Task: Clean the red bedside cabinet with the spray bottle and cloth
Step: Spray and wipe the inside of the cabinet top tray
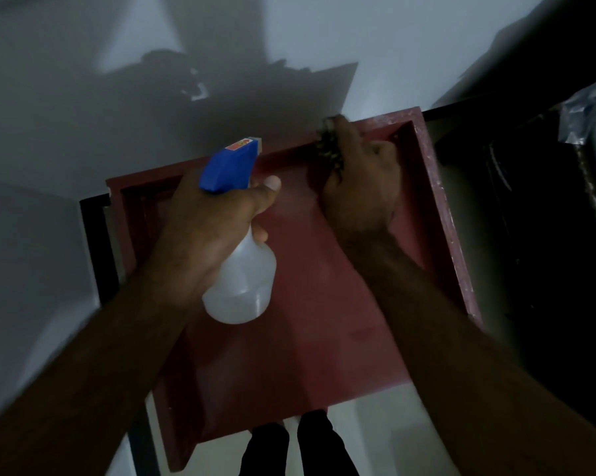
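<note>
The red bedside cabinet (310, 338) fills the middle of the head view, seen from above, with a raised rim along its back and right side. My left hand (203, 231) grips a translucent spray bottle (241, 283) by the neck; its blue trigger head (229, 168) points towards the back rim. My right hand (361, 187) presses a dark patterned cloth (329, 151) against the back rim near the far right corner. Most of the cloth is hidden under my fingers.
A pale wall (152, 80) stands directly behind the cabinet. A dark piece of furniture with crinkled plastic (585, 118) on it sits close on the right. A dark frame edge (95, 242) runs along the cabinet's left side. My feet (300, 448) show below the front edge.
</note>
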### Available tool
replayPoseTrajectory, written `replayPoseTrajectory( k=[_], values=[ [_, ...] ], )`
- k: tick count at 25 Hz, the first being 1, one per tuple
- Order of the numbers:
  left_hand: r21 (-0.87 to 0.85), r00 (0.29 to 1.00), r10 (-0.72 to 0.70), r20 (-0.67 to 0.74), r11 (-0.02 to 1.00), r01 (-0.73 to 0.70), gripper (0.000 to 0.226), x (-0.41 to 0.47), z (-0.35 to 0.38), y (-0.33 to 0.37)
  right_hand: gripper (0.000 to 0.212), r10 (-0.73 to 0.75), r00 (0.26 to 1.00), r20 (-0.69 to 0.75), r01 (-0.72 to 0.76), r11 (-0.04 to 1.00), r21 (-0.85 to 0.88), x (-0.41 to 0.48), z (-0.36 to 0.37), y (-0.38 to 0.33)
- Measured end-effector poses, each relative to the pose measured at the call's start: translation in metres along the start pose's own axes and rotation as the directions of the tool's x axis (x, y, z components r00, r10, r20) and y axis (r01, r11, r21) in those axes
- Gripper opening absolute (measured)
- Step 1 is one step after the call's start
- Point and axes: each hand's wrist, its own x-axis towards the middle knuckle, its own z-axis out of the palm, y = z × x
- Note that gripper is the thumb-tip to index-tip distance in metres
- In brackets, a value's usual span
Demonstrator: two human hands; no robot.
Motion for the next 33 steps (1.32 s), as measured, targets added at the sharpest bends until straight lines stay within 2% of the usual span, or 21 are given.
replayPoseTrajectory(
  k=[2, 4, 8, 10, 15, 20, 23, 25, 26, 30, 33],
  values=[
    [0.000, 1.000, 0.008, 0.013, 1.000, -0.008, 0.029, -0.004, 0.002, 0.001, 0.053, -0.137, 0.989, 0.061, 0.135, 0.990, 0.032, -0.009, 0.003, -0.004],
    [-0.006, 1.000, 0.008, 0.010, 1.000, -0.008, 0.034, -0.009, 0.004, 0.003, 0.054, -0.174, 0.982, 0.073, 0.174, 0.985, 0.009, -0.003, -0.001, 0.006],
    [0.035, 1.000, 0.010, 0.010, 0.999, -0.011, 0.039, -0.015, 0.013, 0.006, 0.055, 0.043, 0.999, 0.025, -0.039, 0.990, -0.135, 0.022, -0.016, 0.038],
    [0.050, 1.000, 0.021, 0.009, 0.999, -0.021, 0.040, -0.018, 0.018, 0.007, 0.058, 0.072, 0.997, 0.024, -0.068, 0.987, -0.147, 0.022, -0.017, 0.034],
    [0.035, 0.999, 0.031, 0.011, 0.999, -0.031, 0.045, -0.021, 0.034, 0.005, 0.065, -0.185, 0.976, 0.115, 0.197, 0.974, -0.110, 0.005, -0.017, 0.017],
    [0.040, 0.999, 0.043, 0.022, 0.998, -0.044, 0.043, -0.021, 0.042, 0.006, 0.070, 0.033, 0.999, 0.043, -0.022, 0.974, -0.225, 0.028, -0.031, 0.041],
    [0.064, 0.999, 0.035, 0.036, 0.997, -0.038, 0.030, -0.021, 0.046, 0.011, 0.076, -0.028, 0.992, 0.124, 0.048, 0.986, -0.157, 0.022, -0.032, 0.028],
    [0.054, 1.000, 0.022, 0.019, 0.998, -0.023, 0.032, -0.020, 0.051, 0.015, 0.075, -0.119, 0.968, 0.219, 0.151, 0.979, -0.137, 0.017, -0.030, 0.025],
    [0.056, 1.000, 0.022, 0.016, 0.998, -0.023, 0.032, -0.018, 0.054, 0.015, 0.074, -0.123, 0.967, 0.222, 0.158, 0.976, -0.150, 0.020, -0.031, 0.029],
    [0.051, 0.999, 0.033, 0.028, 0.998, -0.034, 0.023, -0.016, 0.062, 0.019, 0.078, 0.099, 0.981, 0.167, -0.055, 0.966, -0.252, 0.044, -0.045, 0.055],
    [0.049, 0.999, 0.030, 0.023, 0.998, -0.031, 0.030, -0.012, 0.068, 0.019, 0.076, 0.092, 0.977, 0.192, -0.053, 0.978, -0.200, 0.039, -0.048, 0.040]
  ],
)
